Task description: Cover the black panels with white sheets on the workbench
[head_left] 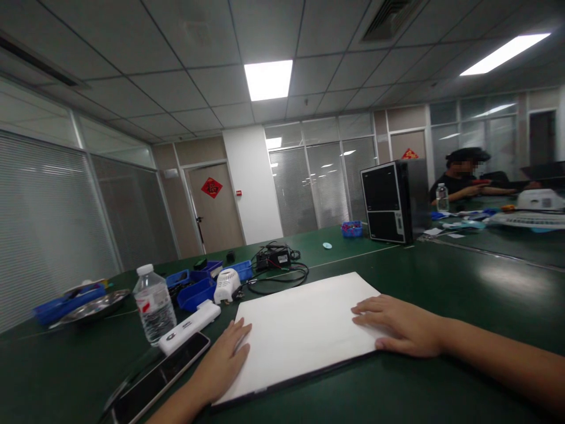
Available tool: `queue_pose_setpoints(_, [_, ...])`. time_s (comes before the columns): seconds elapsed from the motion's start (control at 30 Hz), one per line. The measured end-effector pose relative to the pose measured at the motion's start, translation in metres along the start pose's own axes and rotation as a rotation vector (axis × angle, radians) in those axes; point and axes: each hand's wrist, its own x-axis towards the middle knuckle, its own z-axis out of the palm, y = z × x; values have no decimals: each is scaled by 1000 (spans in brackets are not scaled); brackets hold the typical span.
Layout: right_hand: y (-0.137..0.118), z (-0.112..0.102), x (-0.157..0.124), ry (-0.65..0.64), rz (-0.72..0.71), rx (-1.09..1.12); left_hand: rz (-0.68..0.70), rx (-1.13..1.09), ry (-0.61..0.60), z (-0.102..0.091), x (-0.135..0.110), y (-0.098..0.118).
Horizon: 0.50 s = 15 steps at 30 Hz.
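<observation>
A white flat board (300, 327) lies on the dark green table (441, 294) right in front of me. My left hand (225, 356) rests flat on the board's near left edge, fingers stretched out. My right hand (397, 324) lies flat on the board's right side, fingers spread and pointing left. Neither hand holds anything. A black phone (163, 377) lies just left of my left hand, with a white bar-shaped device (189, 327) beside it.
A water bottle (153, 303), blue trays (198, 285), a metal dish (95, 306), a small white appliance (226, 284) and a black box with cables (276, 262) sit at the left and middle. A black computer case (391, 202) stands at the back. Another person (463, 179) sits far right.
</observation>
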Motion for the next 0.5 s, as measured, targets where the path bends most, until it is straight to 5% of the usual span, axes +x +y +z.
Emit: queue_pose_setpoints(0.5, [0,0,0,-35,41,-15,16,28,5,-3,-3,3])
